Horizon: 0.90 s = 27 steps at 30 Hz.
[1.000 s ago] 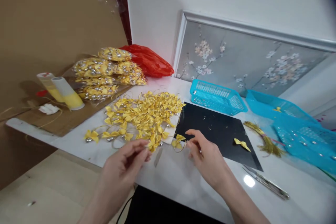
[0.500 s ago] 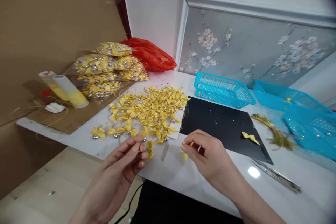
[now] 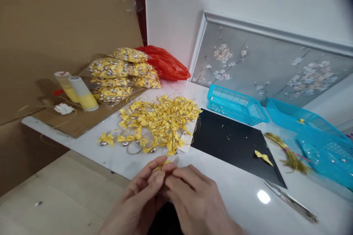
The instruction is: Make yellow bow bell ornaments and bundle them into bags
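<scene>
Black mat (image 3: 220, 136) as ref. Left hand (image 3: 142, 194) and right hand (image 3: 194, 192) together, near-left of it; left pinching a small yellow piece (image 3: 159, 167), mostly hidden by fingers, right fingertips up against left, grip hidden. Pile of yellow bows (image 3: 160, 119) left of mat, bagged bows (image 3: 124, 75) and red bag (image 3: 168, 64) far-left. One loose bow (image 3: 263, 157) on mat's right part. Blue basket (image 3: 234, 105) just behind it, gold tie bundle (image 3: 288, 154) right, metal snips (image 3: 293, 202) near-right.

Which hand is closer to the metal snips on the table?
The right hand: it is left of the metal snips in the picture, not touching them. The left hand is farther left, beyond the right.
</scene>
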### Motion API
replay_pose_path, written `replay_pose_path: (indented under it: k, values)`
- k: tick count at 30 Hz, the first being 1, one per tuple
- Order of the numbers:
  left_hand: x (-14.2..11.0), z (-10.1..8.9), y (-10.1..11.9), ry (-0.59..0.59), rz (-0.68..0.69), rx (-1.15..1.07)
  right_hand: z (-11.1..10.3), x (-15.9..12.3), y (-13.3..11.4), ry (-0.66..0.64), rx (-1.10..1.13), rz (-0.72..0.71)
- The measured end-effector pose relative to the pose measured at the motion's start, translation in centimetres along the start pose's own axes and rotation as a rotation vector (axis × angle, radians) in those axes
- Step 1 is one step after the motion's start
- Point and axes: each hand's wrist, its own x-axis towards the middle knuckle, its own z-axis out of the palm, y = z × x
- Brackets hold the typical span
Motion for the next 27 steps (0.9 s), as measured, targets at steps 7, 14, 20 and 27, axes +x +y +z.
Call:
replay_pose_path:
  k: [7,14,20,27]
  values:
    - [-0.6,-0.5,2.2,0.15,0.137,0.077,-2.8,4.1,5.4,-0.02,-0.076,0.409]
    - [-1.5,1.3,1.9,0.13,0.087,-0.001,-2.4,5.6,7.7,-0.04,0.023,0.482]
    - [-1.6,1.2,1.6,0.031,0.048,0.004,-6.4,4.0,4.1,-0.052,0.032,0.267]
    - [-2.4,1.7,0.6,-0.127,0.007,0.193,-7.8,3.3,1.0,-0.502,0.064,-0.093]
